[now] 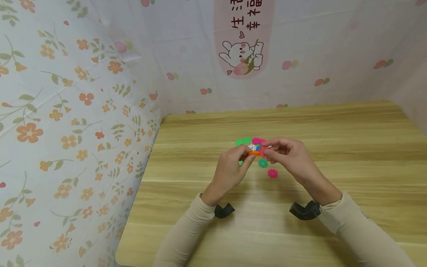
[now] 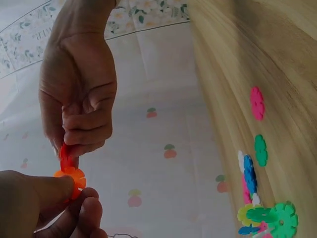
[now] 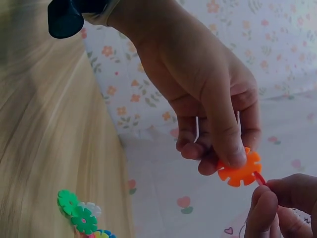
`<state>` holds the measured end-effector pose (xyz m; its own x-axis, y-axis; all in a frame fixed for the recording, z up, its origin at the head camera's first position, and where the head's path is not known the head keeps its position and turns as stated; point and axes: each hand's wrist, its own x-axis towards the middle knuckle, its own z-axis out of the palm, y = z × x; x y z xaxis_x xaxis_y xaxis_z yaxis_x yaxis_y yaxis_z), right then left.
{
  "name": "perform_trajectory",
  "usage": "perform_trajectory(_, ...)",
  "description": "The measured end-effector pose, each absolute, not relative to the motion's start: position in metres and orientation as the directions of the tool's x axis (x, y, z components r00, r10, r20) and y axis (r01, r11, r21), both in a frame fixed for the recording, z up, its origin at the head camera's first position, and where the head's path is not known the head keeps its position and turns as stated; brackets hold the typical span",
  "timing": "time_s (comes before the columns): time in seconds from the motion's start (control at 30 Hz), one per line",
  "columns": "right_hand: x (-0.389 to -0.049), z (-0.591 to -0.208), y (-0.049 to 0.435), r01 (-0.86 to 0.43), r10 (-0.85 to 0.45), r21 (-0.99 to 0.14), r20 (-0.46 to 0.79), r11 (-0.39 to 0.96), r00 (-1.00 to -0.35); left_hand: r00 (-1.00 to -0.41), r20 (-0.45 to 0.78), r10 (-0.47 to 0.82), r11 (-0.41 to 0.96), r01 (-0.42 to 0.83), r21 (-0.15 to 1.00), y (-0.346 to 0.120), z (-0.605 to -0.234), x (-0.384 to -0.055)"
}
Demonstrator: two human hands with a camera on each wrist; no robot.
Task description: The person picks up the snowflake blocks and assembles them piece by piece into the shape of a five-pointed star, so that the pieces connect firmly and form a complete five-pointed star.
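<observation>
Left hand, head view: the left hand (image 1: 230,165) pinches an orange disc (image 1: 254,153) between thumb and forefinger, seen nearly edge-on over the table (image 1: 333,148).
Right hand, head view: the right hand (image 1: 295,157) pinches a red disc (image 1: 262,151) just beside the orange one; fingertips cover part of it.
Loose discs, head view: green, pink, white and blue ones lie behind and below the hands, several half hidden; a teal disc (image 1: 262,163) and a pink disc (image 1: 272,173) show whole.
Held pair, left wrist view: both discs are up off the wood, the red one narrow and mostly behind fingers, the orange one partly under the thumb; the left hand is cut off by the frame.
Pile, left wrist view: overlapping pieces run out at the bottom edge, so their number is unclear.
Join, right wrist view: the red disc, edge-on, meets the orange rim; whether it is slotted in cannot be told.
Edges, right wrist view: the right hand, a dark wrist device (image 3: 66,19) and the pile are all cropped.
</observation>
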<state>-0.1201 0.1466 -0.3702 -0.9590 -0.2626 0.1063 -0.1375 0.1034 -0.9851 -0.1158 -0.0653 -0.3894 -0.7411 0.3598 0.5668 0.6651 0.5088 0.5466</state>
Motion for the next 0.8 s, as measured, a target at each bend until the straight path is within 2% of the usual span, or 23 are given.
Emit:
perform_trajectory(0.2, -0.118, -0.369, 0.145, -0.140, -0.255, -0.978, 0.098, 0.152, -0.962, -0.669, 0.634, 0.389, 0.546, 0.721, 0.426, -0.065, -0.389, -0.115)
perform_trajectory(0.37, -0.118, -0.371, 0.145, -0.148, -0.257, -0.980, 0.109, 0.136, -0.960, -0.617, 0.675, 0.406, 0.547, 0.755, 0.361, -0.064, -0.390, -0.113)
perform_trajectory(0.63, -0.118, -0.379, 0.140, -0.061, -0.290, -0.998, 0.054, 0.018, -0.956, -0.591, 0.688, 0.421, 0.524, 0.778, 0.347, -0.066, -0.394, -0.111)
perform_trajectory(0.8, -0.121, -0.385, 0.141, -0.047, -0.290, -0.998, 0.031, 0.046, -0.956, -0.605, 0.667, 0.435, 0.509, 0.776, 0.373, -0.067, -0.396, -0.113)
